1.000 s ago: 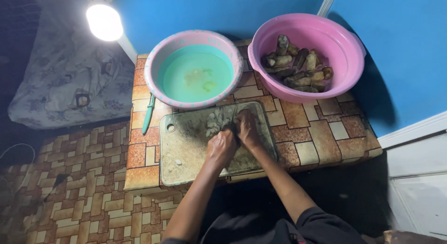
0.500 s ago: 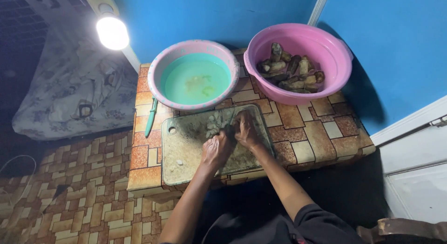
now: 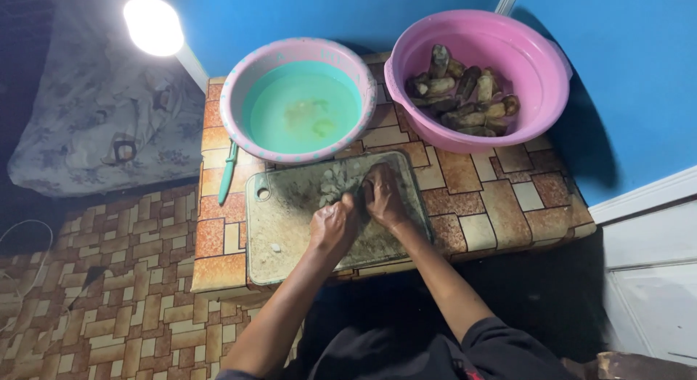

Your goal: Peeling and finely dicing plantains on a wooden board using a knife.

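Both hands are down on the cutting board (image 3: pixel 290 224), a worn, greenish-grey slab with rounded corners and a hole near its far left corner. The left hand (image 3: pixel 332 226) sits near the middle of the board, fingers curled in around something small and dark; it is gripping, though what exactly it holds is hard to make out in this dim light. The right hand (image 3: pixel 382 195) is just to the right of it, almost touching, fingers bent and pressing down on the same dark item, closed over it.

Just beyond the hands, toward the far edge of the board, lies a little heap of pale chopped pieces (image 3: pixel 332 185). One stray pale bit rests near the board's near left corner.

Behind the board on the left stands a pink basin with a turquoise inside (image 3: pixel 239 82), holding cloudy water with a few pale scraps in it. Behind the board on the right, a larger pink basin (image 3: pixel 541 68) holds a pile of brownish, oblong, peeled-looking vegetables (image 3: pixel 461 97). A green-handled knife (image 3: pixel 228 172) lies just left of the board. The board rests on a low tiled table (image 3: pixel 501 206), brown and cream. A bright lamp (image 3: pixel 152 24) glows far left of the board.
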